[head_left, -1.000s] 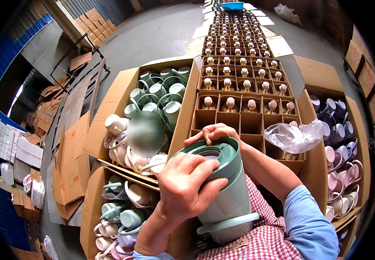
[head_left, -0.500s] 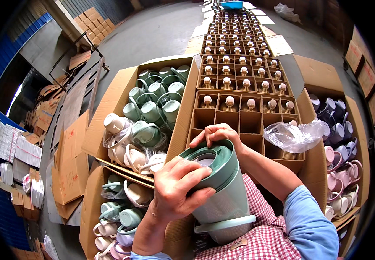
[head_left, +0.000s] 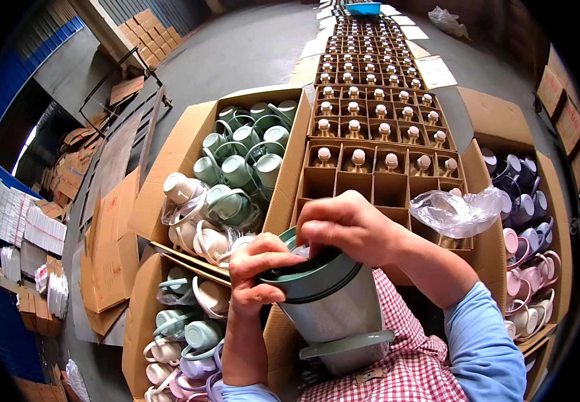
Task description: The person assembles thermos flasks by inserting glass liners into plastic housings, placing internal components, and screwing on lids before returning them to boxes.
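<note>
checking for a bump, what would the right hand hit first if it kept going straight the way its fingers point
Probably the pale piece inside the mouth of the green container; the right hand points down into it. They may already touch: fingers hide the contact, and depth is unclear.

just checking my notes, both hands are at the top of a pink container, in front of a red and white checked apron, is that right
Not quite: the container is green, not pink, as the head view shows. The left hand and right hand are at its top, in front of a red and white checked apron.
</note>
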Demonstrator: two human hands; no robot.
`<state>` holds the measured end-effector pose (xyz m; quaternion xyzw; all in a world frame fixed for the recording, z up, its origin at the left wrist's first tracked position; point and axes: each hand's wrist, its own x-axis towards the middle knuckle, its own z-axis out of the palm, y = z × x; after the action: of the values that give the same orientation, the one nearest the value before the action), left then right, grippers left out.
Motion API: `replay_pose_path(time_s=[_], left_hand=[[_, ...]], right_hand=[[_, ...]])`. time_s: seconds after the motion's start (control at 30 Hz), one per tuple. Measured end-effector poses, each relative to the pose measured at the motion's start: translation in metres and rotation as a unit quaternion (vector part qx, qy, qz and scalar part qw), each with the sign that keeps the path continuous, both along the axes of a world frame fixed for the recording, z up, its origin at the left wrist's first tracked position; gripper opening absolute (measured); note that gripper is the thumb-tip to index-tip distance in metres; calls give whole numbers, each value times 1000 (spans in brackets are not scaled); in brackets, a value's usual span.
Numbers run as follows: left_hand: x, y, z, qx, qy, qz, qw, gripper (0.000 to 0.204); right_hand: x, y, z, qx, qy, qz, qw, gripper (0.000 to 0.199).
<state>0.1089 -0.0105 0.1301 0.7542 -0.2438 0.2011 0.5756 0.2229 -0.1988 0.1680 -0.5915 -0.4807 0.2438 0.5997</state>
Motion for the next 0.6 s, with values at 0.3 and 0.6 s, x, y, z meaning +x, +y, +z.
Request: replay_pose_path(time_s=[0.3, 0.6], left_hand=[[-9, -58, 46, 287, -34, 189, 939, 38], [-6, -91, 64, 347, -20, 261, 900, 31]], right_hand=[[39, 3, -66, 187, 258, 148, 936, 21], [36, 29, -92, 283, 373, 190, 863, 49]])
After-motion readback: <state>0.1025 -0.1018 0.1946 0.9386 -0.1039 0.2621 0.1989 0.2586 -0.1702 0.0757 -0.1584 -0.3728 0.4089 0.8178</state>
